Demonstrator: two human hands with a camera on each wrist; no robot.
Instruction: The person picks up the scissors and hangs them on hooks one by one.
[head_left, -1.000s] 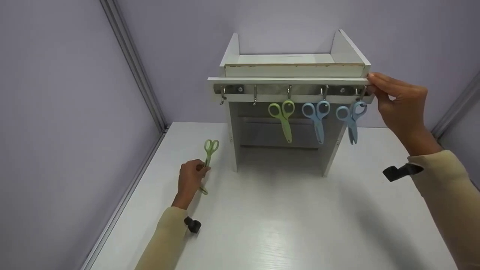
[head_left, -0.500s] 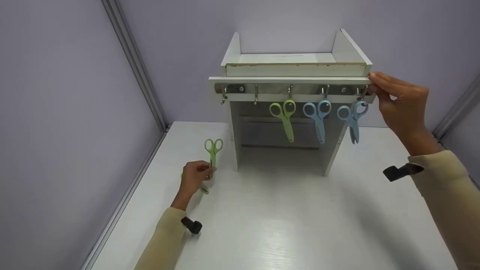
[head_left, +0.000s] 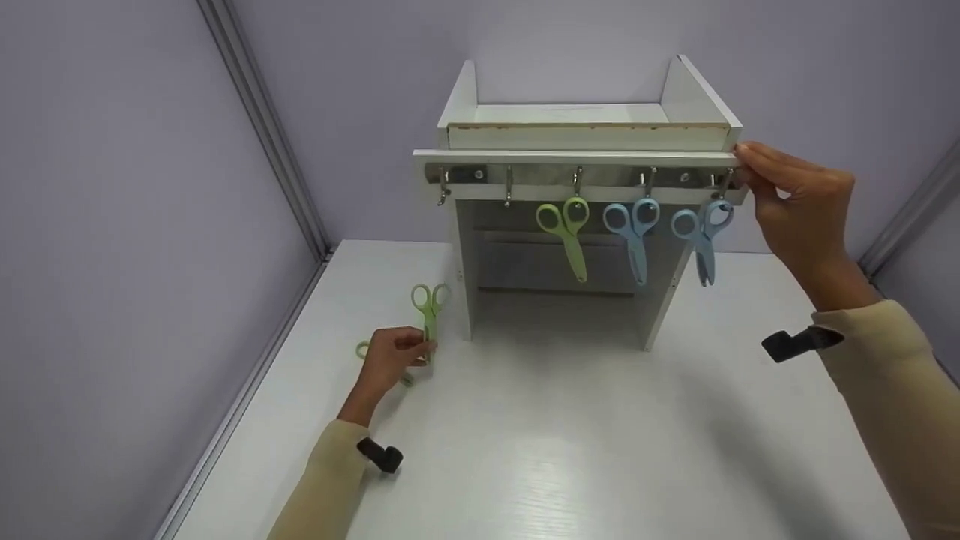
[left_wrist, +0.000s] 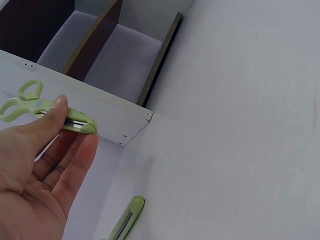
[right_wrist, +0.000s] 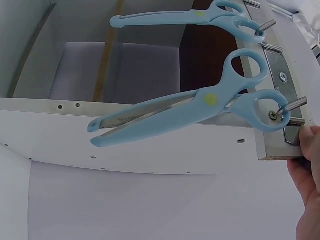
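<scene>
My left hand (head_left: 411, 349) pinches a green pair of scissors (head_left: 428, 306) by its closed blades, handles up, just left of the white shelf unit (head_left: 585, 135). In the left wrist view the thumb and fingers of that left hand (left_wrist: 75, 125) hold the green scissors (left_wrist: 35, 104). A second green pair (head_left: 364, 350) lies on the table under the hand, its tip (left_wrist: 127, 222) showing. My right hand (head_left: 754, 171) grips the right end of the hook rail (head_left: 525, 177). On the rail hang a green pair (head_left: 566, 232) and two blue pairs (head_left: 634, 232) (head_left: 701, 232).
Two hooks (head_left: 443, 191) (head_left: 508, 191) at the rail's left end carry nothing. The nearest blue scissors (right_wrist: 200, 107) hang from the end hook (right_wrist: 295, 103) beside my right hand's fingers (right_wrist: 307, 200). The white table (head_left: 570, 450) stands in a corner of purple walls.
My left hand has lifted the green scissors off the table and carried them slightly right toward the shelf. A second green pair now shows beneath it. The right hand has stayed put.
</scene>
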